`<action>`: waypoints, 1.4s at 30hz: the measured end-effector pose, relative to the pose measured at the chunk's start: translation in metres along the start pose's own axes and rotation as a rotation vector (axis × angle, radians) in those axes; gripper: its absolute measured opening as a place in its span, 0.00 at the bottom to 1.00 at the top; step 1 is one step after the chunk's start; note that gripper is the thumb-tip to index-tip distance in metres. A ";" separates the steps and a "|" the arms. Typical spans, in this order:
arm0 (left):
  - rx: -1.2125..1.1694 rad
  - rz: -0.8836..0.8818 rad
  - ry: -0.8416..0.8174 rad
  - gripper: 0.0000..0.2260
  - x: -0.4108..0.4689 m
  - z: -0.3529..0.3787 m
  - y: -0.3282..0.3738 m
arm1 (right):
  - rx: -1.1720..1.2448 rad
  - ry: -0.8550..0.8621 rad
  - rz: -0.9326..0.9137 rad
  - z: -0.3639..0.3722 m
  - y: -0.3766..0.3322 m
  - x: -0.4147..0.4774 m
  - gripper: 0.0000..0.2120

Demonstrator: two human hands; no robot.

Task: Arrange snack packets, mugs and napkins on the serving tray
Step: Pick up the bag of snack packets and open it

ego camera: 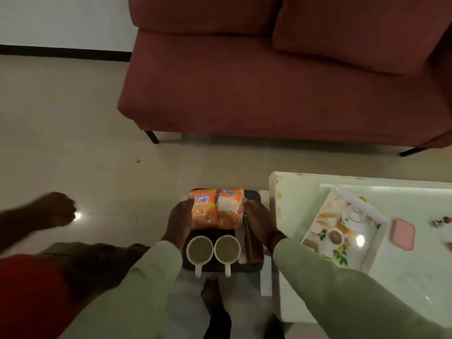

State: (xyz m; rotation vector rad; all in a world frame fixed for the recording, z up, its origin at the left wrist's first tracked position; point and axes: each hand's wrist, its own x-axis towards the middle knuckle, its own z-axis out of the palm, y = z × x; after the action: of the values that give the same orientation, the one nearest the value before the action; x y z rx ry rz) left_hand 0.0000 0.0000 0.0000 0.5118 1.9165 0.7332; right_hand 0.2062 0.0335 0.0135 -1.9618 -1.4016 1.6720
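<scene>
A dark serving tray (252,195) hangs in the air above the floor and my feet. My left hand (178,222) grips its left side and my right hand (259,222) grips its right side. Two orange snack packets (203,210) (230,209) lie side by side on the far half, between my hands. Nearer to me stand two white mugs (199,250) (227,250), both filled with a pale drink, handles pointing toward me. Folded brown and white napkins (251,248) lie along the tray's right edge, partly hidden by my right wrist.
A white low table (296,199) stands to the right, carrying a floral white tray (378,231) and a pink flat object (403,234). A red sofa (244,89) fills the far side. Another person's arm and closed hand (57,211) reach in from the left.
</scene>
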 end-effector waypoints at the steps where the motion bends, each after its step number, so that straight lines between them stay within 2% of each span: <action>1: 0.098 0.019 0.003 0.19 0.011 0.001 -0.009 | -0.125 0.019 -0.012 0.004 0.005 0.015 0.24; 4: 0.218 -0.083 0.058 0.26 0.055 0.003 -0.040 | -0.412 0.050 0.062 0.017 0.018 0.056 0.29; 7: 0.212 -0.125 0.048 0.29 0.087 0.009 -0.060 | -0.393 0.058 0.068 0.033 0.032 0.085 0.30; 10: 0.164 -0.130 0.002 0.23 0.102 0.013 -0.071 | -0.321 0.075 0.121 0.041 0.038 0.101 0.28; 14: 0.241 -0.003 0.044 0.13 0.106 0.008 -0.070 | -0.391 0.198 0.081 0.040 0.030 0.098 0.24; 16: 0.171 0.022 0.075 0.12 0.098 0.000 -0.061 | -0.320 0.232 0.052 0.036 0.021 0.088 0.19; 19: 0.120 0.124 0.139 0.11 0.066 -0.017 -0.035 | -0.047 0.244 0.031 0.026 0.003 0.059 0.10; 24: 0.048 0.333 0.166 0.11 -0.037 -0.058 0.013 | 0.276 0.188 -0.156 -0.002 -0.029 -0.029 0.05; 25: -0.034 0.355 0.128 0.11 -0.063 -0.065 0.020 | 0.333 0.164 -0.192 -0.011 -0.035 -0.055 0.05; 27: -0.270 0.383 -0.012 0.09 -0.110 -0.074 0.029 | 0.425 0.107 -0.233 -0.028 -0.045 -0.103 0.11; 29: -0.388 0.390 -0.192 0.15 -0.156 -0.077 0.033 | 0.507 0.037 -0.238 -0.047 -0.047 -0.149 0.19; 31: -0.382 0.368 -0.330 0.24 -0.201 -0.071 0.038 | 0.549 -0.014 -0.241 -0.065 -0.044 -0.193 0.25; 34: -0.305 0.260 -0.372 0.38 -0.251 -0.047 0.035 | 0.582 0.013 -0.199 -0.085 -0.029 -0.242 0.39; 36: -0.308 0.138 -0.350 0.42 -0.285 -0.029 0.031 | 0.633 0.014 -0.215 -0.105 -0.011 -0.271 0.34; 38: -0.337 0.057 -0.349 0.37 -0.316 -0.007 0.028 | 0.669 0.004 -0.257 -0.129 0.009 -0.301 0.22; 39: -0.343 0.019 -0.354 0.33 -0.328 0.004 0.028 | 0.688 -0.006 -0.266 -0.142 0.021 -0.312 0.20; 42: -0.348 -0.105 -0.378 0.22 -0.364 0.034 0.031 | 0.744 -0.062 -0.245 -0.182 0.060 -0.337 0.20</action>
State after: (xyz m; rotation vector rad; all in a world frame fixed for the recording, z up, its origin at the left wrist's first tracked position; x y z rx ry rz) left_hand 0.1883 -0.1970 0.2459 0.3035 1.4167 0.8158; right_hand 0.4236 -0.1780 0.2547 -1.2784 -0.8033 1.7880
